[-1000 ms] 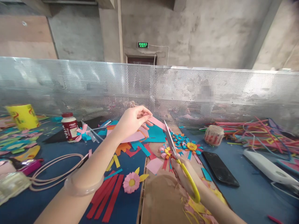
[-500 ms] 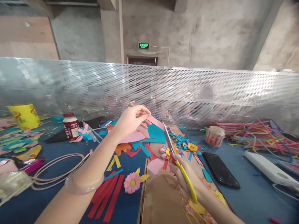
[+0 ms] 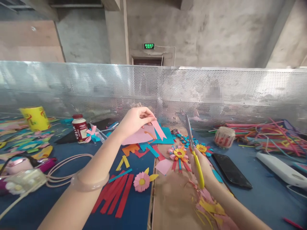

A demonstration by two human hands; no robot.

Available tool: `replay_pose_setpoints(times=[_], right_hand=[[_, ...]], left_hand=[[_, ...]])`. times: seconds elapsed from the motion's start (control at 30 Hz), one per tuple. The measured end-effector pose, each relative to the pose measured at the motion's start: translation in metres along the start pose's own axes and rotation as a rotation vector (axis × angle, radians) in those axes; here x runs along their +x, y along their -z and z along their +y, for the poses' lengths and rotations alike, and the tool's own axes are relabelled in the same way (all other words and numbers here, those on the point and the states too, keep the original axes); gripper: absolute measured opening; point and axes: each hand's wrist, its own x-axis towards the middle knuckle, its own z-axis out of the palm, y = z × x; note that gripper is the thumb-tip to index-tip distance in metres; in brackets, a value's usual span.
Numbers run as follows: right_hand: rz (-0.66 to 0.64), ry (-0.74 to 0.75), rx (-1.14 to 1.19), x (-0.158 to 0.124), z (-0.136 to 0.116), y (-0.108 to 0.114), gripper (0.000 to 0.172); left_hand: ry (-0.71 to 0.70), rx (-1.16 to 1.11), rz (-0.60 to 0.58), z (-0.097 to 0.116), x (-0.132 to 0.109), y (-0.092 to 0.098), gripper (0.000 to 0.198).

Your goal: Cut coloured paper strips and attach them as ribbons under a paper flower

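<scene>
My left hand [image 3: 141,119] pinches the upper end of a short pink paper strip [image 3: 159,130], whose free lower end has a V-shaped notch. Yellow-handled scissors [image 3: 197,166] are gripped in my right hand [image 3: 203,164], their blades pointing up and away, apart from the strip. Below my left hand lie a pink sheet [image 3: 134,135] and a blue sheet [image 3: 168,135]. Layered flowers with yellow centres [image 3: 179,153] rest beside my right hand. Nearer me are a pink flower with yellow leaves [image 3: 141,182] and several red strips [image 3: 123,196].
A phone [image 3: 231,170] and a white glue gun [image 3: 280,169] lie at right, near a roll of tape [image 3: 224,137] and colourful sticks [image 3: 259,134]. To the left stand a bottle [image 3: 80,129] and a yellow container [image 3: 35,118]. A perforated metal panel [image 3: 115,83] closes the far side.
The scissors have come away from the pink strip and moved right. The strip now hangs down from my left hand with a notched end. The view has shifted slightly.
</scene>
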Motion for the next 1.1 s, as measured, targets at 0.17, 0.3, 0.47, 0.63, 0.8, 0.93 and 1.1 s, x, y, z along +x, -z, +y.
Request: replay_pose_setpoints(times=[0.17,0.3,0.47,0.63,0.8,0.93,1.1], right_hand=[[0.043,0.100,-0.379,0.010,0.019,0.002,0.021],[0.010,0.108,-0.591,0.012,0.017,0.004,0.022],[-0.009,0.124,-0.694,0.015,0.018,0.004,0.029],[-0.025,0.140,-0.712,0.012,0.024,-0.001,0.027],[-0.095,0.169,-0.675,0.007,0.022,-0.012,0.026],[-0.183,0.145,-0.643,0.007,0.021,-0.019,0.023],[-0.294,0.118,-0.631,0.012,0.018,-0.023,0.025]], left_hand=[[-0.074,0.025,-0.091,-0.009,-0.011,-0.011,0.015],[-0.071,0.068,-0.130,-0.037,-0.024,-0.016,0.018],[-0.041,0.035,-0.168,-0.070,-0.040,-0.022,0.021],[0.047,-0.118,-0.168,-0.087,-0.045,-0.031,0.027],[0.158,-0.192,-0.212,-0.085,-0.048,-0.024,0.026],[0.278,-0.149,-0.138,-0.089,-0.052,0.003,0.021],[0.351,-0.153,0.042,-0.121,-0.057,0.041,0.024]])
